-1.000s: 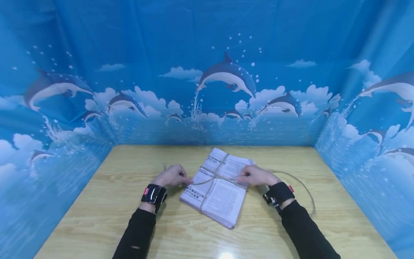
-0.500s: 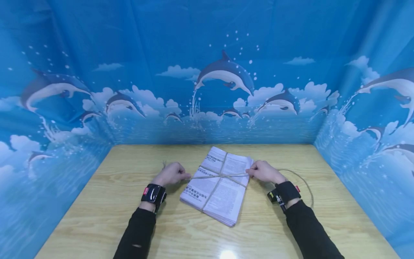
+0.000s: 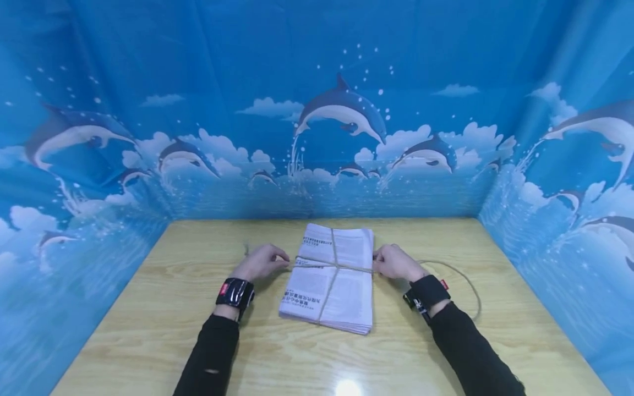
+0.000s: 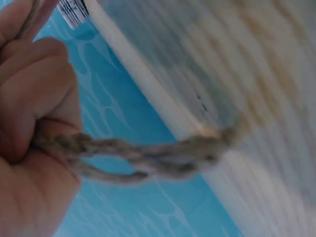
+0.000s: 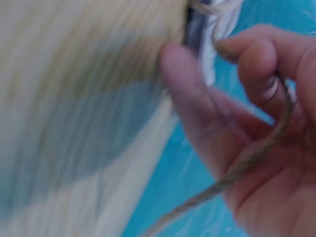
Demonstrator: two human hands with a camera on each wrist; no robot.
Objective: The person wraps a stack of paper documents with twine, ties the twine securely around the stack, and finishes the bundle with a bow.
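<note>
A printed-paper stack (image 3: pixel 349 305) lies on the wood-grain table (image 3: pixel 163 330), left hand (image 3: pixel 258 263) at nine o'clock and right hand (image 3: pixel 398 262) at three both gripping its twine (image 3: pixel 356 269); even, opposed pulls should tighten without skewing.

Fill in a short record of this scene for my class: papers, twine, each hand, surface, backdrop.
Papers: printed stack, lying flat
Twine: crosses over the stack's top; a loose length curves beyond the right hand
Left hand: grips twine beside the stack's left edge
Right hand: holds twine at the right edge
Surface: wood-grain table
Backdrop: blue dolphin-print curtain
</note>
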